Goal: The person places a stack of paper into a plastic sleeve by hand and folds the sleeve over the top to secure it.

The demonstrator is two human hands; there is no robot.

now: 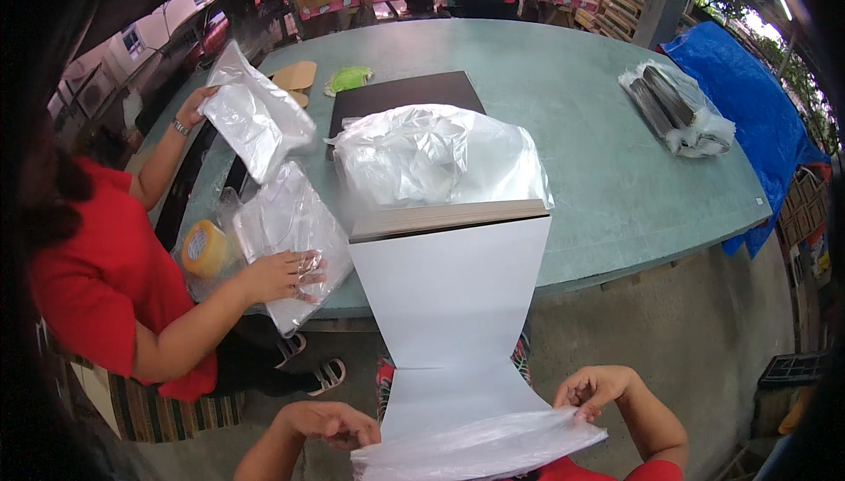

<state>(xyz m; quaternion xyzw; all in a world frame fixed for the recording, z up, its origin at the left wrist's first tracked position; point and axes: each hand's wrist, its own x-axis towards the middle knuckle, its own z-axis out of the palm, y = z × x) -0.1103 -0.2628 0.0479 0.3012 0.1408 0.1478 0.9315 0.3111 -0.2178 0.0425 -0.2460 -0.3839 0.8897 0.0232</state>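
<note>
A long white sheet (449,279) hangs from the table edge down toward my body, with a crease across its lower part. Clear plastic film (480,446) lies across its near end. My right hand (594,389) pinches the film near its right end, fingertips together. At the film's left end, my left hand (334,425) has its fingers curled against the edge, the tips partly hidden. Above the hanging sheet, on the table, rests a thick board-like stack (449,220) with crumpled clear plastic (422,155) over it.
On the left a co-worker in a red shirt (106,261) handles clear plastic bags (295,226). Yellow tape (204,248), a dark board (409,94) and a green item (349,80) lie on the green table (616,182). A wrapped bundle (678,111) sits right, beside a blue tarp (748,102).
</note>
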